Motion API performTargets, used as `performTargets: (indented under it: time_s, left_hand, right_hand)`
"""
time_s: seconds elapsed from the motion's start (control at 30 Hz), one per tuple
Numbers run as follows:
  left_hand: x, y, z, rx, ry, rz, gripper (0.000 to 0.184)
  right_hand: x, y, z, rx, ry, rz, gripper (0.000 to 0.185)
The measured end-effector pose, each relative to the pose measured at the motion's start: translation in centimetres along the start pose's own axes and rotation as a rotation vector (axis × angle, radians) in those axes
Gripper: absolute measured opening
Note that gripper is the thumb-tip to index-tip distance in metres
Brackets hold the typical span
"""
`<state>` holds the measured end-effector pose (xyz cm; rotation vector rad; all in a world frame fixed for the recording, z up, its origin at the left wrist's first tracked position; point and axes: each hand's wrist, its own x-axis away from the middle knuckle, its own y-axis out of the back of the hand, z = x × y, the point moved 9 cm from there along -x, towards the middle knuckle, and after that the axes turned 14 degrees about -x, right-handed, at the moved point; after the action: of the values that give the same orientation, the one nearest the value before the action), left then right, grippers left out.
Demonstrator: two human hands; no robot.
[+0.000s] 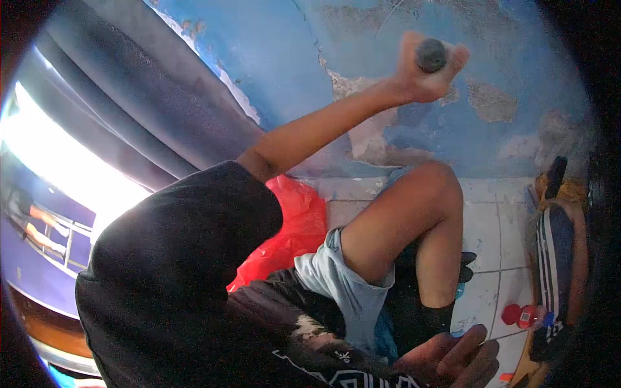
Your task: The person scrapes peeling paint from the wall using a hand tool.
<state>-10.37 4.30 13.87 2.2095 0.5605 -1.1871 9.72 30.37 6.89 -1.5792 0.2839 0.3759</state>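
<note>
My left hand (pixel 446 87) is raised in front of the peeling wall, with its fingers and thumb wrapped round a bottle-like thing (pixel 432 55). Its round black end faces me, and a whitish part shows below it; motion blurs the hand slightly. Low at the lower right, my right hand (pixel 459 359) is partly cut off by the frame edge. Its fingers are loosely bent and apart, and nothing shows in them. Near that hand are my bent leg (pixel 414 220) and a dark sock (pixel 436 318).
A red plastic bag (pixel 297 207) lies beside my thigh, on white floor tiles (pixel 482 239). A red-capped item (pixel 512 315) and dark blue striped cloth (pixel 550 246) are at the right. A grey curtain (pixel 149 84) hangs by the blue wall (pixel 284 52).
</note>
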Motion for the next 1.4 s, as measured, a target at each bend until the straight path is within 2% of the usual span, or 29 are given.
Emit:
performTargets:
  time_s: [0.03, 0.1, 0.13, 0.17, 0.23, 0.3, 0.37, 0.43, 0.47, 0.53, 0.57, 0.63, 0.67, 0.73, 0.77, 0.83, 0.97, 1.07, 1.13, 1.23, 1.27, 1.33, 1.4]
  left_hand:
    - [0.2, 0.1, 0.7, -0.001, 0.000, 0.004, 0.042]
    - [1.6, -3.3, 0.7, -0.503, -0.341, 0.368, 0.043]
    - [1.5, -3.6, -1.8, -0.373, -0.378, 0.381, 0.043]
    - [1.2, -3.7, -2.0, -0.368, -0.384, 0.380, 0.043]
    - [-0.4, -2.1, -1.4, -0.289, -0.260, 0.224, 0.043]
    - [1.0, -3.1, 0.2, -0.242, -0.315, 0.236, 0.043]
    - [1.1, -2.5, -0.9, -0.206, -0.374, 0.238, 0.043]
    - [1.6, -4.6, -1.2, -0.358, -0.412, 0.530, 0.041]
    - [1.6, -4.7, -2.0, -0.356, -0.419, 0.527, 0.041]
    - [0.7, -2.6, -3.1, -0.181, -0.337, 0.268, 0.042]
    - [0.9, -2.5, -1.9, -0.191, -0.339, 0.268, 0.042]
    - [2.3, -5.2, -1.2, -0.438, -0.486, 0.522, 0.043]
    - [2.1, -5.5, -1.7, -0.428, -0.491, 0.520, 0.043]
    - [1.0, -4.4, -1.5, -0.434, -0.318, 0.382, 0.047]
    - [1.1, -4.8, -0.8, -0.431, -0.317, 0.386, 0.047]
    - [1.7, -5.3, 2.1, -0.558, -0.180, 0.501, 0.048]
    - [2.5, -6.6, -0.6, -0.387, -0.291, 0.544, 0.049]
    - [1.8, -5.7, -1.1, -0.410, -0.222, 0.449, 0.046]
    - [2.7, -6.7, -1.0, -0.356, -0.282, 0.563, 0.042]
    - [0.6, -6.2, -0.4, -0.498, -0.301, 0.491, 0.038]
    - [0.4, -6.8, 0.8, -0.489, -0.304, 0.497, 0.038]
    - [1.0, -6.3, 0.7, -0.447, -0.457, 0.483, 0.037]
    - [0.8, -6.0, 1.0, -0.516, -0.410, 0.487, 0.039]
  right_hand:
    - [0.2, -0.5, 0.0, -0.003, 0.003, -0.002, 0.021]
    - [0.6, -0.9, 0.2, 0.090, 0.004, -0.100, 0.028]
    - [0.8, -1.2, 0.4, 0.096, 0.019, -0.095, 0.028]
    - [1.0, -1.2, 0.7, 0.083, 0.044, -0.128, 0.029]
    - [1.3, -1.4, 1.0, 0.064, 0.067, -0.156, 0.029]
    - [2.1, -0.3, 2.5, 0.150, 0.220, -0.370, 0.028]
    - [2.1, -1.4, 2.0, 0.052, 0.239, -0.312, 0.028]
    - [2.1, -1.6, 2.3, -0.036, 0.274, -0.256, 0.029]
    - [2.1, -1.4, 2.5, -0.012, 0.276, -0.259, 0.028]
    - [2.2, -1.1, 2.7, 0.024, 0.289, -0.289, 0.027]
    - [2.3, -1.0, 2.8, 0.034, 0.291, -0.304, 0.027]
    - [2.4, -1.1, 3.1, 0.056, 0.313, -0.329, 0.026]
    - [2.6, -1.0, 3.3, 0.064, 0.328, -0.341, 0.026]
    - [2.6, -1.0, 3.6, 0.082, 0.356, -0.379, 0.025]
    - [2.6, -1.0, 3.7, 0.088, 0.370, -0.400, 0.025]
    - [2.8, -1.0, 4.0, 0.118, 0.388, -0.450, 0.025]
    - [3.5, -0.3, 4.9, 0.135, 0.451, -0.568, 0.025]
    - [5.1, 1.3, 6.1, 0.033, 0.554, -0.760, 0.025]
    - [3.7, -0.5, 5.0, 0.137, 0.416, -0.539, 0.024]
    - [2.1, -2.7, 3.8, 0.246, 0.314, -0.314, 0.022]
    - [2.3, -2.2, 4.3, 0.266, 0.372, -0.421, 0.022]
    - [2.9, -1.6, 4.7, 0.303, 0.453, -0.627, 0.022]
    - [4.0, -1.1, 5.2, 0.323, 0.537, -0.819, 0.025]
